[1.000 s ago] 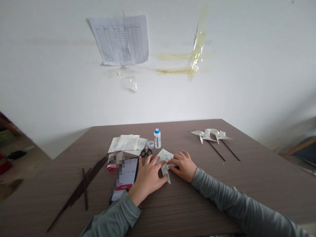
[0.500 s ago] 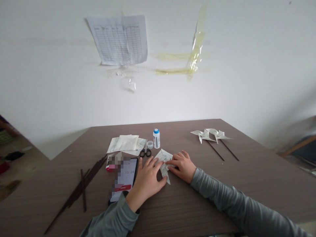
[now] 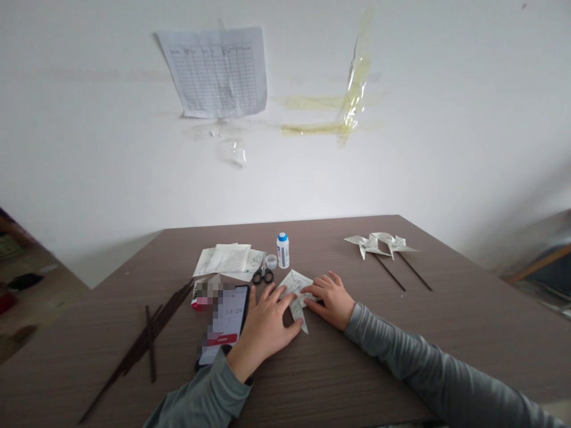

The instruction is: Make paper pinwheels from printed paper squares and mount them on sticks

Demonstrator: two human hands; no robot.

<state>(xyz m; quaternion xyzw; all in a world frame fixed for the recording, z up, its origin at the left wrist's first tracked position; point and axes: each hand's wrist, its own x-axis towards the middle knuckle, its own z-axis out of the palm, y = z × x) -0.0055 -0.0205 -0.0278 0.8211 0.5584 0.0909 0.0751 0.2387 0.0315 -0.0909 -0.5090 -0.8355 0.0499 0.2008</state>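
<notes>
A big white wall (image 3: 223, 196) stands behind a wide brown surface (image 3: 348, 374). A white sheet with lines (image 3: 218, 71) hangs on the wall, with yellow tape (image 3: 312, 128) to the right of it. Long, thin, dark sticks (image 3: 145, 339) lie in a bunch on the left, and one stick (image 3: 152, 356) lies across them. Over on the right are two paper pinwheels (image 3: 366, 244), close together, on thin dark handles (image 3: 390, 273). Some loose papers (image 3: 231, 258) lie in a pile near the back, left of the middle. The left hand (image 3: 267, 324) has its fingers spread wide and rests on the left side of a folded paper (image 3: 294, 282). The right hand (image 3: 332, 301) is half open, and its fingertips touch the right side of that paper; I cannot tell if it pinches it. A phone (image 3: 227, 324) lies beside the left hand. The folded paper is on the surface in the middle, in front of a standing white bottle (image 3: 283, 254) with a blue cap (image 3: 282, 236). Near the bottle are black scissors (image 3: 263, 274) and a little clear cup (image 3: 270, 262).
</notes>
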